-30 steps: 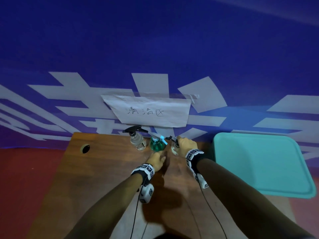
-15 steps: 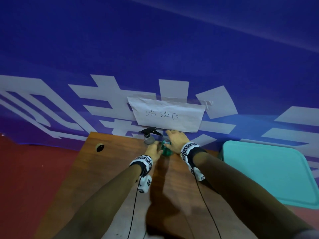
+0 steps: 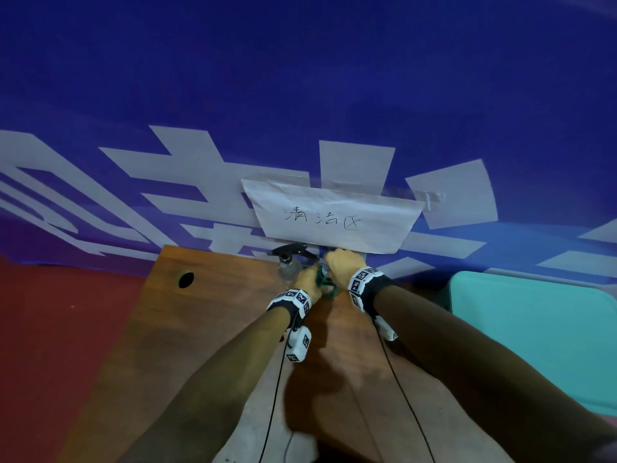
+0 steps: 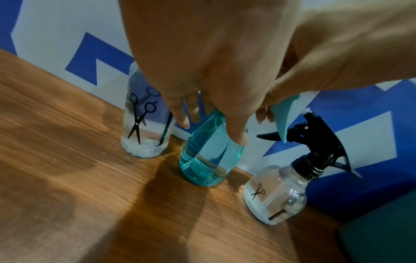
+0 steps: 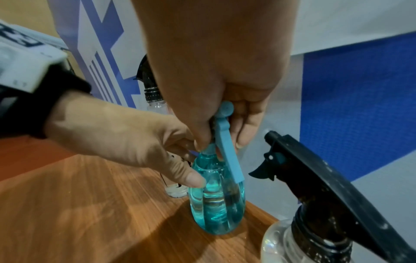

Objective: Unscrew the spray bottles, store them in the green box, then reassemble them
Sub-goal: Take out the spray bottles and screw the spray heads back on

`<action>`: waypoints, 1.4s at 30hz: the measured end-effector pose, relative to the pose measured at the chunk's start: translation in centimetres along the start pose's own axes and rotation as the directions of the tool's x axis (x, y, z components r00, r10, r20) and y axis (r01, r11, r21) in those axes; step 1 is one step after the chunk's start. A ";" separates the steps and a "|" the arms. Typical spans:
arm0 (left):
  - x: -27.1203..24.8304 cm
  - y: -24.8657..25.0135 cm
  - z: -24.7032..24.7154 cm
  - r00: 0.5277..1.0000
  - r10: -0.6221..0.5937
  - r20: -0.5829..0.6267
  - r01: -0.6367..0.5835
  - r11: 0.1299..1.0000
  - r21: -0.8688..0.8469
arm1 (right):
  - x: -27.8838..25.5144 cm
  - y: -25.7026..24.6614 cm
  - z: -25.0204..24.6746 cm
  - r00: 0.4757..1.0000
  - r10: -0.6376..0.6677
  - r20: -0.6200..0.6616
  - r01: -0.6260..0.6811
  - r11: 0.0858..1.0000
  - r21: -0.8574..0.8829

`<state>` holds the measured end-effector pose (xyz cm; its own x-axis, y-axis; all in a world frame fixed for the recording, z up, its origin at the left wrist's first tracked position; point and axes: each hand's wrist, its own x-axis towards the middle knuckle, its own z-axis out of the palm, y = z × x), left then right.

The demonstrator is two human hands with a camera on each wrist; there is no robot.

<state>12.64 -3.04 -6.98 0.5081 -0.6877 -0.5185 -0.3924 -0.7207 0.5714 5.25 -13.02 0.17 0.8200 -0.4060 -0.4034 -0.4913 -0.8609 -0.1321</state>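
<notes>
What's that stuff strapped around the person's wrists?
Each bare forearm wears a black wristband ringed with white blocks printed with black square-patterned markers. A small white box carrying the same markers hangs under each wrist, and thin black cables trail back from them. No sleeves or gloves.

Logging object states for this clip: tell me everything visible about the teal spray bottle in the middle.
The teal spray bottle is translucent, ribbed plastic, part full of clear liquid, with a light blue trigger head still on its neck. It stands upright on the wooden table near the wall, between two clear bottles with black spray heads. The left hand grips its upper body; the right hand wraps around the trigger head from above.
</notes>
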 end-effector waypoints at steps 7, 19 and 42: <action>0.5 -0.4 0.8 0.995 -0.032 -0.097 0.025 0.998 -0.066 | 0.7 -0.3 0.9 1.000 -0.018 0.015 0.019 0.998 -0.056; -0.4 0.9 0.6 0.984 -0.068 -0.162 0.064 0.997 -0.032 | 0.7 0.0 2.1 0.999 0.011 0.041 -0.016 0.991 0.131; 1.2 -2.1 3.0 0.984 -0.020 -0.178 0.017 1.000 -0.022 | 0.5 -0.8 2.9 0.990 0.143 0.003 -0.141 0.975 0.173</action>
<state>11.76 -2.58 -10.69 0.6445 -0.6466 -0.4081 -0.3672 -0.7299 0.5765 5.18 -11.66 -2.51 0.7406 -0.5241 -0.4205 -0.6456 -0.7286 -0.2289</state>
